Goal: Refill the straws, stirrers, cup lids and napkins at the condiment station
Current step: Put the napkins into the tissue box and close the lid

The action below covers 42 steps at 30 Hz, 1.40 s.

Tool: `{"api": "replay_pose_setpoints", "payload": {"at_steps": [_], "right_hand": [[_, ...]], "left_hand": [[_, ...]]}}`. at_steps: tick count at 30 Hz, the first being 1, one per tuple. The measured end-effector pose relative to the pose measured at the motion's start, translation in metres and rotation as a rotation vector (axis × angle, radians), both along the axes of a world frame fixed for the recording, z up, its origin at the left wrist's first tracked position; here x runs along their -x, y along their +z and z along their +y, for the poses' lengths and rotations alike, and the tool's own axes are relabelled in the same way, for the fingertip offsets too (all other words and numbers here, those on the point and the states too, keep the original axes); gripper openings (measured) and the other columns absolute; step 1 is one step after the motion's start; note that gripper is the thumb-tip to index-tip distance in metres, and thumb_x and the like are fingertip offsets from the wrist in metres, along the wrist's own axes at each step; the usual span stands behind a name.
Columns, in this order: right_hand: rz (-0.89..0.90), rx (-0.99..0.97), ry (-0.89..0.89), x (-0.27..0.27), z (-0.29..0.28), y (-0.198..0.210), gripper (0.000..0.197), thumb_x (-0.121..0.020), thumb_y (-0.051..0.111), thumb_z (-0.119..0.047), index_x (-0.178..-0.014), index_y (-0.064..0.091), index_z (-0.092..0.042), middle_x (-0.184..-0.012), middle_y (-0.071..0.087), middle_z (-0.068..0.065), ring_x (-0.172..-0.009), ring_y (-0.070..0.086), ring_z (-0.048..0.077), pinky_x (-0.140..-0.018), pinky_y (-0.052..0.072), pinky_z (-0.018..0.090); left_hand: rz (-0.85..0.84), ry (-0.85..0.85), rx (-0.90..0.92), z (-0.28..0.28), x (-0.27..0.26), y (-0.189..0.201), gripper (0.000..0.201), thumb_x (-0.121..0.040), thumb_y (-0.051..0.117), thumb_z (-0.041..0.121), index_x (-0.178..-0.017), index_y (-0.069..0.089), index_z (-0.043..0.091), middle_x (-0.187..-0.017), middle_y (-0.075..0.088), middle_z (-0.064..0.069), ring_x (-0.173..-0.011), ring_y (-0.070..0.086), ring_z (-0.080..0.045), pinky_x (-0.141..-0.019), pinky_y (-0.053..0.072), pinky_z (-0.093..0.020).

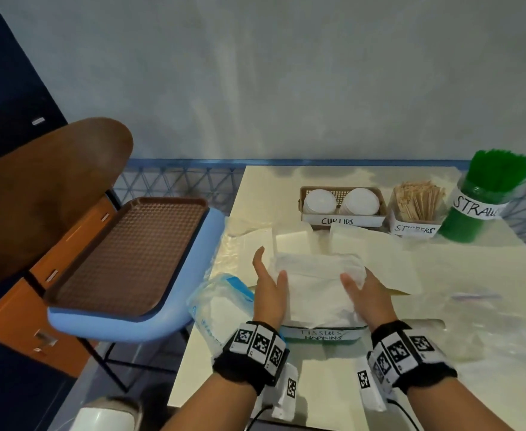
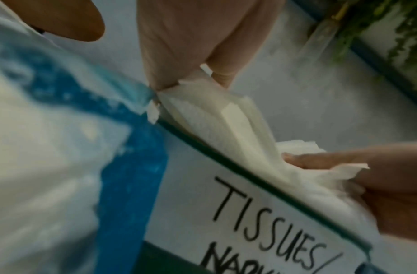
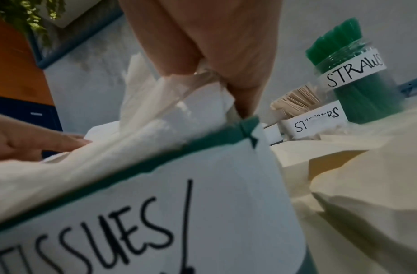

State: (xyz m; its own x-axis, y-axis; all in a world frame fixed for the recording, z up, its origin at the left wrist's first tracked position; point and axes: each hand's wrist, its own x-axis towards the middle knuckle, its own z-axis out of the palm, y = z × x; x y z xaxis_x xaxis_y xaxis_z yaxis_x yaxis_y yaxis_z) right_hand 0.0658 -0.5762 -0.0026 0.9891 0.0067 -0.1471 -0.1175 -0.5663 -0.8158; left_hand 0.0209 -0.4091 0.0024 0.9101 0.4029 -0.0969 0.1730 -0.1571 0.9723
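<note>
A stack of white napkins [image 1: 317, 281] sits in a green box labelled TISSUES/NAPKINS [image 1: 322, 334] at the table's front. My left hand [image 1: 269, 284] presses the stack's left side with straight fingers [image 2: 191, 46], thumb raised. My right hand [image 1: 363, 293] presses the right side, its fingers [image 3: 226, 46] pointing down at the box corner [image 3: 247, 126]. The napkins [image 2: 216, 118] bulge above the rim. At the back stand the cup lids basket [image 1: 341, 200], the stirrers box [image 1: 419, 202] and the green straws jar [image 1: 485, 197].
A blue-and-white plastic wrapper [image 1: 221, 300] lies just left of the box. Cream paper sheets [image 1: 380, 253] cover the table behind it, and clear plastic [image 1: 473, 321] lies to the right. A brown tray [image 1: 128, 253] rests on a blue chair at the left.
</note>
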Motion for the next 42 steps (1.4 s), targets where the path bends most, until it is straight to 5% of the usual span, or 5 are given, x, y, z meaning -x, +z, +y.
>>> {"api": "replay_pose_setpoints", "payload": {"at_steps": [6, 16, 22, 28, 42], "right_hand": [[-0.106, 0.070, 0.055, 0.006, 0.005, 0.001, 0.051, -0.094, 0.049, -0.014, -0.141, 0.028, -0.016, -0.100, 0.062, 0.021, -0.077, 0.056, 0.028, -0.068, 0.036, 0.027], [-0.020, 0.419, 0.236, 0.002, 0.009, -0.013, 0.044, -0.094, 0.036, -0.005, -0.137, 0.030, -0.009, -0.110, 0.056, 0.019, -0.093, 0.056, 0.031, -0.068, 0.031, 0.026], [0.029, 0.453, 0.229, 0.001, 0.012, -0.015, 0.043, -0.096, 0.037, -0.009, -0.138, 0.025, -0.008, -0.118, 0.055, 0.019, -0.101, 0.057, 0.031, -0.072, 0.037, 0.028], [0.084, -0.033, 0.118, 0.000, 0.004, -0.001, 0.065, -0.095, 0.045, -0.014, -0.148, 0.006, -0.014, -0.147, 0.027, 0.020, -0.129, 0.038, 0.032, -0.103, 0.032, 0.033], [-0.153, 0.052, 0.193, 0.008, -0.008, -0.018, 0.059, -0.079, 0.040, 0.016, -0.130, 0.046, -0.013, -0.123, 0.044, 0.014, -0.104, 0.040, 0.014, -0.084, 0.027, 0.011]], "left_hand": [[0.099, -0.130, -0.468, -0.006, -0.006, -0.013, 0.042, -0.101, 0.028, 0.014, -0.143, 0.028, 0.022, -0.129, 0.045, -0.015, -0.115, 0.048, -0.026, -0.095, 0.035, -0.026], [0.165, -0.261, -0.841, -0.016, -0.001, -0.021, 0.069, -0.088, 0.035, -0.008, -0.147, 0.019, 0.024, -0.137, 0.031, -0.021, -0.114, 0.046, -0.033, -0.099, 0.039, -0.034], [0.169, -0.322, -1.040, -0.017, -0.006, -0.021, 0.056, -0.042, 0.084, 0.004, -0.095, 0.068, 0.012, -0.090, 0.067, -0.019, -0.060, 0.065, -0.023, -0.055, 0.054, -0.026], [0.223, -0.349, -0.898, -0.016, -0.006, -0.020, 0.053, -0.089, 0.038, -0.005, -0.141, 0.029, 0.002, -0.147, 0.018, -0.030, -0.119, 0.048, -0.038, -0.105, 0.038, -0.036], [0.264, -0.520, -1.018, -0.003, -0.026, -0.004, 0.049, -0.097, 0.044, 0.020, -0.143, 0.029, 0.013, -0.134, 0.037, -0.018, -0.115, 0.050, -0.033, -0.096, 0.040, -0.036]]}}
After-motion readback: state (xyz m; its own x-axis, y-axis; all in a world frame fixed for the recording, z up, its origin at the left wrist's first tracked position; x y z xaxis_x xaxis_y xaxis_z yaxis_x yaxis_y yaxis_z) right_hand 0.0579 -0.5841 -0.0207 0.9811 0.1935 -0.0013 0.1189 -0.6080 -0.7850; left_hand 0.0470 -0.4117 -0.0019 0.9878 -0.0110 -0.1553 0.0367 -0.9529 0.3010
